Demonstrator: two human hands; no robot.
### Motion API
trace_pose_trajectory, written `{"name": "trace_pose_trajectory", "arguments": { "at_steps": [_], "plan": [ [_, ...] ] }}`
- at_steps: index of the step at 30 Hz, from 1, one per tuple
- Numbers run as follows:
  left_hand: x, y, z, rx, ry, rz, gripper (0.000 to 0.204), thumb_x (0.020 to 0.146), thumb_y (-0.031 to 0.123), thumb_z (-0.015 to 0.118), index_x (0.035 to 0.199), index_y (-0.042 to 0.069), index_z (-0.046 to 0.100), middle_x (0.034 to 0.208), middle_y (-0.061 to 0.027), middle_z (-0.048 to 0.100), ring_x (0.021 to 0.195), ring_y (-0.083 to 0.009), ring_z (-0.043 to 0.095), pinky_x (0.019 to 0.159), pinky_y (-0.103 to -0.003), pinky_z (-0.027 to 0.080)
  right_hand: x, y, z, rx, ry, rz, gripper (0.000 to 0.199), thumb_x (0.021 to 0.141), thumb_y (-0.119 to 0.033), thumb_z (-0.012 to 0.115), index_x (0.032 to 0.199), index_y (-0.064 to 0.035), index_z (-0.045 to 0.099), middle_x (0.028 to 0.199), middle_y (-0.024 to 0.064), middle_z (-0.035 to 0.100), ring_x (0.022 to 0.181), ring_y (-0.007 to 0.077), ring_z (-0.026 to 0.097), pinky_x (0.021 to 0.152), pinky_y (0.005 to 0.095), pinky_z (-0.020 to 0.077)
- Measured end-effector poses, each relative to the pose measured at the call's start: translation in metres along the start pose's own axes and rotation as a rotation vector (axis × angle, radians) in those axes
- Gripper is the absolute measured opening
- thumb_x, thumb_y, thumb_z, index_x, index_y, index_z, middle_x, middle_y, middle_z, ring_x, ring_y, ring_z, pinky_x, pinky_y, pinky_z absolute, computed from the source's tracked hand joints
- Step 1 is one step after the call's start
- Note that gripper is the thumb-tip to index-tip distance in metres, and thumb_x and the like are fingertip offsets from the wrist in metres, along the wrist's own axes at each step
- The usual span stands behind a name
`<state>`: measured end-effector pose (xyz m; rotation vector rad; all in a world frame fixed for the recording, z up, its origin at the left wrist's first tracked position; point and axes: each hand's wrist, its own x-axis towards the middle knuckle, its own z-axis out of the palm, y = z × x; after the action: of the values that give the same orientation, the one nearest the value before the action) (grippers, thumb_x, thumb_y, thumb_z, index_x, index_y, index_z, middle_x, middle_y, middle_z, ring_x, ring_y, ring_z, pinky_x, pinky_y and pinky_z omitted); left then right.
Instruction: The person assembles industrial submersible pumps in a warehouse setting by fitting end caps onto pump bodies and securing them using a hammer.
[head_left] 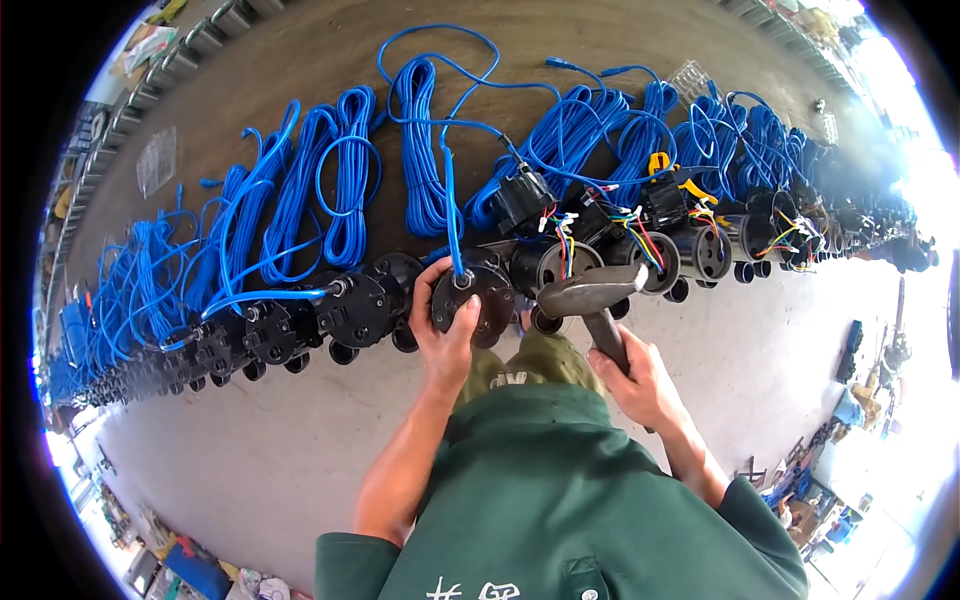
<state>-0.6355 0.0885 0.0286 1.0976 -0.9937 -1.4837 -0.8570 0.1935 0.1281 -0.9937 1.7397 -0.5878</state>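
My left hand [446,330] is closed round the edge of a black round end cap [490,310] on a cylindrical housing. Its thumb presses on the cap's face, close to a metal cable gland [463,279]. From that gland a blue cable [449,200] runs up to a coiled bundle [421,150]. My right hand [640,382] grips the dark handle of a hammer [590,292]. The hammer's metal head is raised just right of the cap, in front of an open housing [568,266] with coloured wires coming out.
A row of capped black housings [360,312] stretches left along the bench [270,60] edge. Open housings [705,252] with loose wires continue right. Behind them lie several blue cable coils [350,175], yellow-handled pliers [680,178] and a clear plastic tray [157,162].
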Motion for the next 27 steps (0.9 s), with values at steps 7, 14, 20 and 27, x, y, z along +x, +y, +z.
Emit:
{"name": "trace_pose_trajectory", "arguments": {
  "at_steps": [7,14,20,27],
  "plan": [
    [0.002,-0.004,-0.003,0.017,-0.02,0.044,0.047,0.09,0.012,0.066,0.132,-0.005,0.057,0.134,-0.0164,0.063,0.128,-0.0244,0.058,0.117,-0.042,0.038,0.001,-0.024,-0.002,-0.078,-0.035,-0.051,0.025,0.099,-0.021,0.069,0.1,0.0018,0.059,0.062,0.0143,0.057,0.053,0.0215,0.05,0.054,0.0381,0.0407],
    [0.001,-0.005,-0.005,-0.018,-0.028,0.025,0.049,0.09,0.013,0.071,0.134,-0.002,0.057,0.135,-0.015,0.063,0.125,-0.0193,0.058,0.112,-0.035,0.043,-0.011,-0.057,0.004,-0.244,0.232,-0.621,0.022,0.096,-0.011,0.068,0.113,0.0019,0.064,0.082,0.0206,0.068,0.07,0.0383,0.068,0.068,0.0425,0.0549],
    [-0.001,-0.006,-0.007,0.039,-0.008,0.0,0.05,0.085,0.012,0.078,0.13,0.003,0.059,0.113,-0.006,0.066,0.103,-0.0125,0.063,0.094,-0.029,0.052,-0.011,-0.072,0.005,-0.433,0.063,-0.415,0.021,0.093,-0.018,0.074,0.095,0.0005,0.064,0.067,0.0189,0.062,0.059,0.0379,0.064,0.058,0.0412,0.0482],
    [-0.003,-0.024,-0.026,0.273,-0.112,0.373,0.113,0.055,0.028,0.102,0.148,0.005,0.043,0.155,-0.0211,0.04,0.142,-0.0368,0.045,0.115,-0.045,0.041,-0.011,-0.108,0.025,-0.356,0.034,-0.779,0.025,0.094,-0.013,0.071,0.115,0.0009,0.071,0.08,0.0206,0.07,0.071,0.0427,0.07,0.067,0.0452,0.056]
  ]
}}
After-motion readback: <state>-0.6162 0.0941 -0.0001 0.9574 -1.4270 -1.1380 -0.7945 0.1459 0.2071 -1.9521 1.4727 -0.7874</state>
